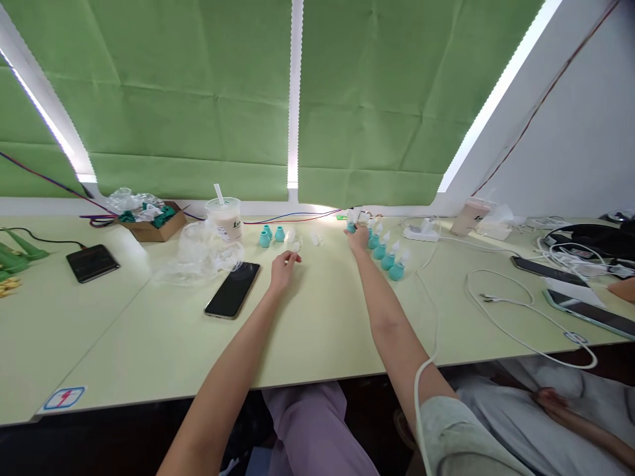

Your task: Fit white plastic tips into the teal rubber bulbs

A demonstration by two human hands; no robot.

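Observation:
My right hand (358, 239) is closed around a small teal rubber bulb (350, 227) at the far end of a row. Down its right side run several more teal bulbs (396, 271), each upright with a pointed translucent nozzle (405, 257) on top. My left hand (282, 270) rests on the table with its fingers drawn together; anything between them is too small to make out. Just beyond it lie loose translucent pieces (316, 239). Three teal bulbs without nozzles (280, 234) stand to the left of those pieces.
A black phone (232, 291) lies left of my left hand, near a crumpled plastic bag (193, 254) and a drink cup (224, 221). Behind them is a cardboard box (157, 230). A white cable (435, 317) crosses beside my right arm. Another person sits at right.

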